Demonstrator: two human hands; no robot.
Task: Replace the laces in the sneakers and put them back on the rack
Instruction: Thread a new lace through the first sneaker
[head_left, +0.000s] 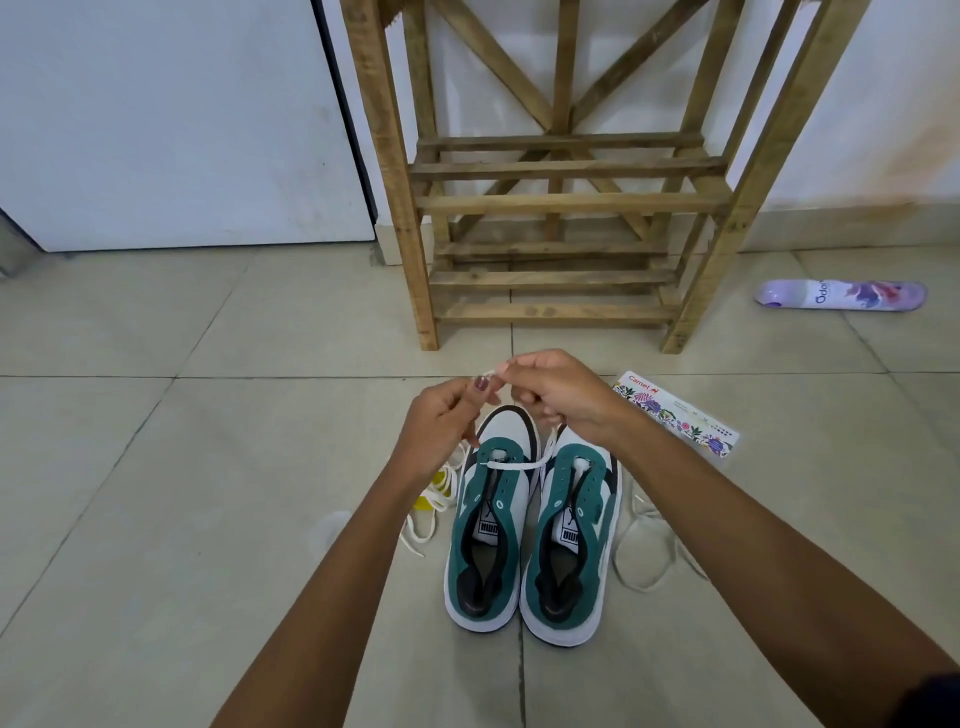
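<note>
Both hands, left (441, 415) and right (556, 395), pinch a flat white lace (519, 464) just started through the left teal-and-white suede sneaker (488, 525); the right sneaker (571, 535) unlaced, slatted wooden rack (556, 202) waiting.

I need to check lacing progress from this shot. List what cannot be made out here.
- Head view: the toe of the left sneaker, behind the left hand and right hand.
- How the fingers pinch the white lace: too small and overlapped.
- The lace pile beside that sneaker: partly behind the left forearm.
- The upper shelves of the wooden rack: cut by the top edge.
</note>
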